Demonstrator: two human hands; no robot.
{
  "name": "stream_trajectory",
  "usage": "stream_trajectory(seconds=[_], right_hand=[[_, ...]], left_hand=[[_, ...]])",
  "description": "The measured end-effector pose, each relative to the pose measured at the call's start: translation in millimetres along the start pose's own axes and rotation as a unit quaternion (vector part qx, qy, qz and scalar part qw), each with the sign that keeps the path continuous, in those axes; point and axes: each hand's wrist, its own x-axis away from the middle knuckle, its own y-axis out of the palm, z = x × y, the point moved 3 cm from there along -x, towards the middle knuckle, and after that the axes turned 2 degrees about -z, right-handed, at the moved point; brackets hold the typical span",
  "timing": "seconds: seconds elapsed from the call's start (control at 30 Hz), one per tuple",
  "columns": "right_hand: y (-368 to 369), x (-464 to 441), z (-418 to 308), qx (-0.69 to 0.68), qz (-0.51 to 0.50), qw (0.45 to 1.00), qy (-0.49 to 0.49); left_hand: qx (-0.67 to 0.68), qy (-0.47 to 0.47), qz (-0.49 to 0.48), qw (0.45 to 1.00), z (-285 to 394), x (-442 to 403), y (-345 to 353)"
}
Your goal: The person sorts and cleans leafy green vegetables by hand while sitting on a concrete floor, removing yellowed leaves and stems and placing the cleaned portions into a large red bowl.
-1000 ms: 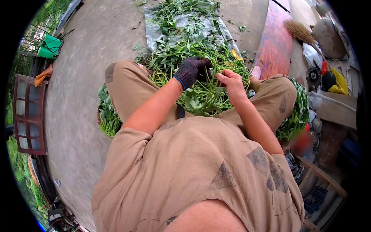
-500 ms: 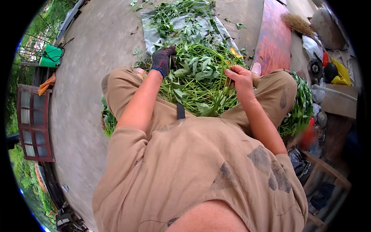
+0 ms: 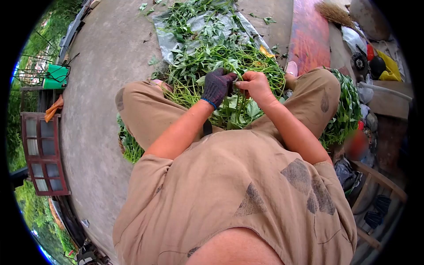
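Note:
Between my knees lies a large heap of leafy green stems (image 3: 185,90), long and thin with pointed leaves. My left hand (image 3: 218,85), in a dark knitted glove with a blue cuff, is closed on leafy stems over the middle of the heap. Close beside it, my bare right hand (image 3: 257,87) pinches the same stems between thumb and fingers. Leaves from the held stems hang down toward my lap. The gloved fingertips are partly hidden by the greenery.
A grey plastic sheet (image 3: 166,39) with more stems lies beyond the heap. Bundles of greens (image 3: 343,104) stand outside both knees. On the right are a reddish board (image 3: 309,37), a straw broom (image 3: 334,14) and a wooden frame (image 3: 383,179). A framed window panel (image 3: 44,152) is at left.
My left hand has moved right and slightly toward me, and my right hand has moved left. They are now almost together at the stems.

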Motion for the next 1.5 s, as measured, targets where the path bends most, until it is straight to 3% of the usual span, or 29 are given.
stream_trajectory(seconds=[0.03,0.1,0.17,0.3,0.37,0.4,0.5,0.53,0.63,0.67,0.7,0.83,0.93,0.97,1.03,1.07,1.17,1.33,1.43,1.5], right_hand=[[-2,5,-4,-0.018,-0.005,1.0,-0.002],[-8,9,-12,-0.055,-0.016,0.998,-0.012],[-14,12,-14,-0.092,-0.019,0.996,-0.005],[-18,-1,-11,-0.175,-0.017,0.984,-0.008],[-19,-10,-9,-0.167,0.005,0.985,-0.031],[-22,-9,-13,-0.158,-0.013,0.986,-0.046],[-24,-5,-19,-0.169,0.004,0.985,-0.038],[-23,-4,-19,-0.159,0.007,0.986,-0.038],[-21,-6,-17,-0.182,-0.024,0.982,-0.048],[-23,-4,-21,-0.209,-0.01,0.976,-0.053],[-26,-1,-28,-0.235,0.004,0.97,-0.059],[-32,-9,-16,-0.289,-0.016,0.956,-0.05],[-35,-10,-23,-0.181,-0.014,0.981,-0.073],[-39,-8,-27,-0.024,0.009,0.986,-0.166],[-39,-1,-35,0.283,0.047,0.897,-0.336],[-36,5,-33,0.409,0.063,0.85,-0.326],[-15,16,-26,0.571,0.108,0.771,-0.261],[3,2,-6,0.574,0.125,0.801,-0.116],[-1,-1,-17,0.536,0.181,0.815,-0.125],[1,0,-22,0.541,0.169,0.822,-0.06]], left_hand=[[-0.005,-0.022,0.014,1.0,1,-2,-11],[-0.014,0.017,0.162,0.987,-39,-47,-54],[0.12,-0.074,0.063,0.988,-19,-38,-64],[0.16,-0.107,-0.091,0.977,11,14,1],[0.199,-0.051,-0.107,0.973,-2,18,16],[0.023,0.065,-0.104,0.992,7,21,18],[0.078,-0.063,-0.12,0.988,20,22,11],[0.016,-0.059,-0.104,0.993,7,10,4],[0.007,-0.074,0.038,0.996,-1,-9,-28],[0.114,-0.144,0.069,0.98,-34,-35,-53],[0.175,-0.192,0.009,0.966,-27,-31,-61],[0.247,-0.169,-0.164,0.94,-11,3,-3],[0.282,-0.191,-0.281,0.897,-18,17,21],[0.287,-0.211,-0.307,0.883,-14,18,17],[0.247,-0.253,-0.311,0.882,5,19,-1],[0.199,-0.245,-0.296,0.902,8,11,-15],[0.108,-0.232,-0.256,0.932,21,14,-28],[0.079,-0.189,-0.249,0.947,6,29,2],[0.086,-0.154,-0.211,0.962,22,22,-1],[0.046,-0.115,-0.198,0.972,36,26,-6]])
